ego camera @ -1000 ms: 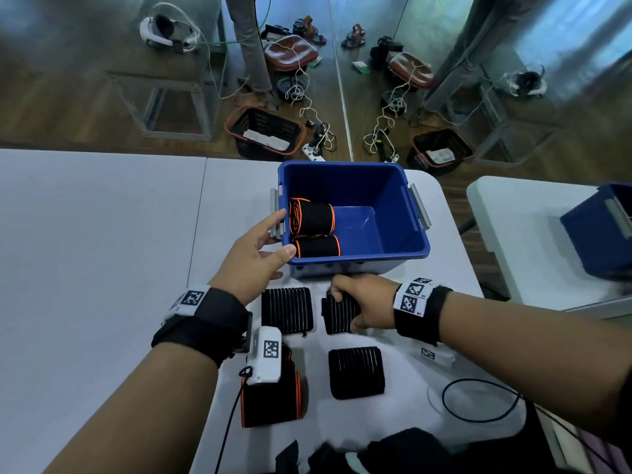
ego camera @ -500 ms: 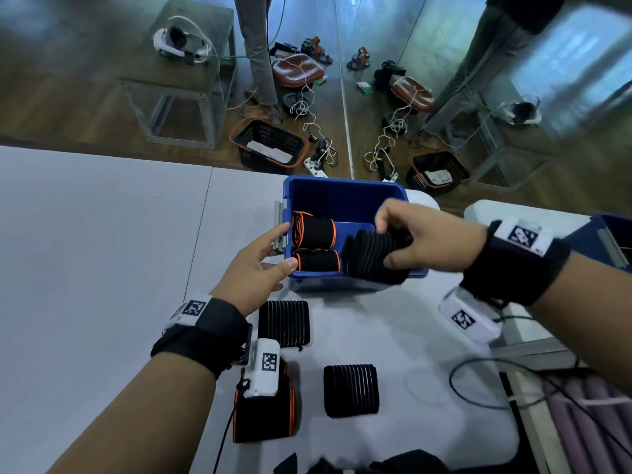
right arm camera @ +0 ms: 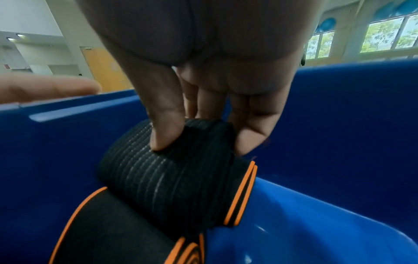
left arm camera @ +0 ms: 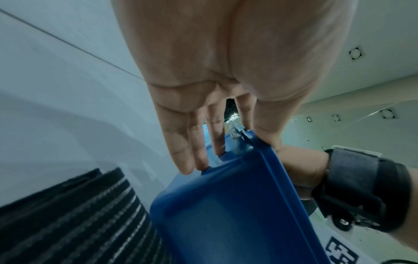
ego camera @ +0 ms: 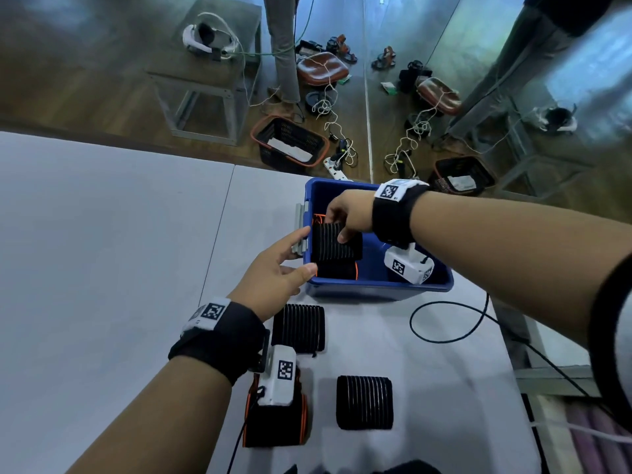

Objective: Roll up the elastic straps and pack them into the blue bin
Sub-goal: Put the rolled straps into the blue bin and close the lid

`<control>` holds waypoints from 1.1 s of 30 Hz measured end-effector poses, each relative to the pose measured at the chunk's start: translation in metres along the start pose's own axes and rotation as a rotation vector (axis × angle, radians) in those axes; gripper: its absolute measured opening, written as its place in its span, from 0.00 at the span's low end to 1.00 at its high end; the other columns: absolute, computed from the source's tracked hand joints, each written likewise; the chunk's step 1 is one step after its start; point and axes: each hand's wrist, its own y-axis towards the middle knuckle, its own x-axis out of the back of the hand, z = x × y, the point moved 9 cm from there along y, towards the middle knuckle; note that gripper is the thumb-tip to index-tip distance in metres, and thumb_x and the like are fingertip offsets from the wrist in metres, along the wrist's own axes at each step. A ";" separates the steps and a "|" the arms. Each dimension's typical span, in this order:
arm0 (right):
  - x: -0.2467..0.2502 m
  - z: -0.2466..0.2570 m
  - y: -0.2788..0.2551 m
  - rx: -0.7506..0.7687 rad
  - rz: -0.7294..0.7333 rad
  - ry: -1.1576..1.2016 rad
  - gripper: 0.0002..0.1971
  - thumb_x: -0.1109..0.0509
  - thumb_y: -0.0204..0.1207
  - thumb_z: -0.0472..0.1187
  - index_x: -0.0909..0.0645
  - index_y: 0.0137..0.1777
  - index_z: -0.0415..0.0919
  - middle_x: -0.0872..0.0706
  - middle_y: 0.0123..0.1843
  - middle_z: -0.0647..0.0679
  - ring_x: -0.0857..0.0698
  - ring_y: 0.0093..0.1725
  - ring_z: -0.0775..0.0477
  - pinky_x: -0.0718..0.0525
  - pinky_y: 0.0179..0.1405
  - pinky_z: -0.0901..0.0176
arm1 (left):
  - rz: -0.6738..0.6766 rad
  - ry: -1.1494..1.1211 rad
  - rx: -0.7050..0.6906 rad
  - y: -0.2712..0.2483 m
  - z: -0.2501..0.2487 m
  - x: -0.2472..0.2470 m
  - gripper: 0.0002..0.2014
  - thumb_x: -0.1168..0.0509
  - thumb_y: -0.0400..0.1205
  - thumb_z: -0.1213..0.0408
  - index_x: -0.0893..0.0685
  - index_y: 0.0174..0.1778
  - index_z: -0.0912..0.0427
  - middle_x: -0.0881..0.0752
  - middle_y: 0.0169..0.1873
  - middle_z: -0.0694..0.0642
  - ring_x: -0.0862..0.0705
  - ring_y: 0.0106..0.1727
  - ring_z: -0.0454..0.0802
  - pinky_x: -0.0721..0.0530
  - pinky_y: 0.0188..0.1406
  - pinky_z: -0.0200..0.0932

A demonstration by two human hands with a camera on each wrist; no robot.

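Note:
The blue bin stands on the white table. Inside it, at its left end, my right hand pinches a rolled black ribbed strap between thumb and fingers. The roll rests on top of two orange-edged rolls lying in the bin. My left hand touches the bin's near left corner with straight fingers, its thumb by the rim. On the table in front of the bin lie two more black ribbed rolls and an orange-edged roll.
A black cable loops over the table right of the bin. The table's right edge runs close to the bin. Dark fabric shows at the bottom edge. A wide bare stretch of table lies to the left.
My right hand lifted a ribbed roll off the table, carried it over the bin and lowered it onto the orange-edged rolls. My left hand stayed at the bin's corner.

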 end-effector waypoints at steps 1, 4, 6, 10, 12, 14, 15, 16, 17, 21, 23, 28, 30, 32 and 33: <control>-0.001 0.003 0.004 -0.002 -0.001 -0.038 0.21 0.18 0.69 0.39 0.17 0.62 0.45 0.12 0.55 0.48 0.13 0.56 0.43 0.14 0.60 0.45 | 0.000 -0.006 0.008 0.000 0.000 0.000 0.30 0.31 0.85 0.59 0.30 0.78 0.27 0.23 0.67 0.49 0.12 0.55 0.35 0.10 0.59 0.54; 0.004 0.006 0.013 -0.021 -0.042 -0.122 0.20 0.15 0.65 0.43 0.15 0.57 0.45 0.11 0.52 0.48 0.13 0.51 0.43 0.13 0.55 0.46 | -0.002 -0.023 0.025 0.000 0.001 -0.001 0.30 0.31 0.85 0.60 0.30 0.79 0.29 0.24 0.65 0.49 0.11 0.55 0.37 0.11 0.60 0.55; 0.007 0.004 0.015 -0.042 -0.072 -0.140 0.18 0.14 0.63 0.45 0.17 0.49 0.46 0.12 0.47 0.48 0.13 0.47 0.43 0.13 0.49 0.48 | -0.001 -0.022 0.024 0.000 0.001 -0.001 0.30 0.31 0.85 0.60 0.30 0.79 0.29 0.24 0.66 0.49 0.12 0.54 0.35 0.11 0.60 0.55; 0.006 0.004 0.015 -0.050 -0.109 -0.206 0.15 0.16 0.65 0.46 0.20 0.43 0.47 0.14 0.42 0.49 0.14 0.45 0.43 0.15 0.45 0.49 | -0.003 -0.024 0.022 0.000 0.000 -0.002 0.30 0.31 0.85 0.60 0.30 0.79 0.29 0.25 0.66 0.48 0.13 0.50 0.28 0.11 0.61 0.56; 0.007 0.004 0.011 -0.047 -0.121 -0.222 0.13 0.17 0.66 0.48 0.17 0.45 0.47 0.11 0.45 0.49 0.13 0.47 0.43 0.12 0.48 0.48 | -0.001 -0.018 0.019 -0.001 -0.001 -0.002 0.30 0.31 0.85 0.60 0.30 0.79 0.29 0.25 0.66 0.48 0.13 0.51 0.29 0.11 0.61 0.57; 0.013 0.002 0.003 -0.041 -0.148 -0.205 0.15 0.17 0.67 0.50 0.13 0.51 0.48 0.10 0.50 0.50 0.12 0.51 0.45 0.11 0.53 0.48 | 0.000 -0.011 0.021 -0.001 -0.002 -0.002 0.30 0.31 0.85 0.59 0.30 0.79 0.29 0.25 0.67 0.49 0.12 0.55 0.35 0.11 0.60 0.56; 0.017 0.001 -0.003 -0.034 -0.168 -0.178 0.17 0.18 0.67 0.51 0.12 0.55 0.49 0.10 0.53 0.50 0.12 0.53 0.45 0.12 0.56 0.49 | -0.001 -0.008 0.023 -0.002 -0.002 -0.002 0.30 0.31 0.85 0.59 0.30 0.79 0.29 0.25 0.66 0.50 0.12 0.56 0.39 0.11 0.60 0.55; 0.023 0.001 -0.012 -0.020 -0.197 -0.145 0.18 0.18 0.68 0.51 0.11 0.58 0.49 0.10 0.54 0.50 0.12 0.54 0.47 0.13 0.57 0.52 | -0.002 -0.008 0.024 -0.003 -0.002 -0.002 0.29 0.31 0.85 0.59 0.30 0.79 0.29 0.25 0.66 0.50 0.11 0.57 0.41 0.10 0.59 0.55; 0.029 0.003 -0.022 -0.003 -0.233 -0.113 0.19 0.18 0.68 0.50 0.12 0.59 0.49 0.10 0.54 0.51 0.13 0.54 0.48 0.15 0.56 0.56 | -0.003 -0.009 0.024 -0.003 -0.002 -0.001 0.29 0.31 0.85 0.59 0.30 0.79 0.29 0.24 0.66 0.50 0.11 0.57 0.42 0.10 0.59 0.54; 0.045 0.009 -0.082 0.078 -0.382 0.040 0.18 0.18 0.68 0.46 0.12 0.58 0.47 0.11 0.49 0.53 0.14 0.48 0.53 0.20 0.49 0.61 | 0.000 -0.016 0.018 -0.003 -0.002 -0.002 0.29 0.31 0.85 0.60 0.30 0.79 0.30 0.23 0.66 0.52 0.10 0.57 0.47 0.10 0.59 0.57; 0.041 0.012 -0.117 0.131 -0.407 0.157 0.15 0.17 0.67 0.43 0.12 0.54 0.45 0.09 0.45 0.53 0.15 0.41 0.59 0.19 0.46 0.66 | 0.003 -0.011 0.014 -0.002 -0.001 -0.002 0.29 0.31 0.85 0.60 0.29 0.79 0.30 0.22 0.68 0.53 0.10 0.57 0.47 0.10 0.58 0.58; -0.016 0.014 -0.176 0.183 -0.255 0.334 0.12 0.17 0.68 0.39 0.13 0.49 0.45 0.10 0.42 0.53 0.17 0.35 0.66 0.22 0.38 0.75 | 0.014 -0.014 0.002 0.001 0.002 -0.003 0.29 0.31 0.85 0.61 0.29 0.78 0.29 0.26 0.70 0.51 0.14 0.60 0.36 0.10 0.58 0.59; -0.052 0.007 -0.179 0.161 -0.170 0.284 0.11 0.18 0.69 0.40 0.15 0.48 0.48 0.10 0.42 0.55 0.17 0.36 0.63 0.21 0.39 0.72 | 0.011 -0.021 -0.012 0.001 0.002 -0.003 0.29 0.31 0.85 0.61 0.29 0.78 0.30 0.26 0.71 0.51 0.17 0.57 0.25 0.10 0.59 0.59; -0.092 -0.001 -0.174 0.123 -0.073 0.177 0.12 0.19 0.69 0.43 0.18 0.48 0.52 0.12 0.44 0.58 0.16 0.39 0.59 0.20 0.43 0.64 | 0.010 -0.017 -0.016 0.000 0.002 -0.003 0.29 0.31 0.85 0.62 0.29 0.79 0.31 0.25 0.74 0.55 0.17 0.54 0.21 0.10 0.58 0.60; -0.113 -0.005 -0.171 0.101 -0.023 0.141 0.13 0.19 0.69 0.45 0.18 0.50 0.52 0.13 0.46 0.58 0.16 0.42 0.58 0.20 0.45 0.62 | 0.008 -0.008 -0.014 0.000 0.002 -0.004 0.29 0.31 0.85 0.62 0.29 0.79 0.31 0.25 0.75 0.57 0.15 0.54 0.24 0.10 0.58 0.59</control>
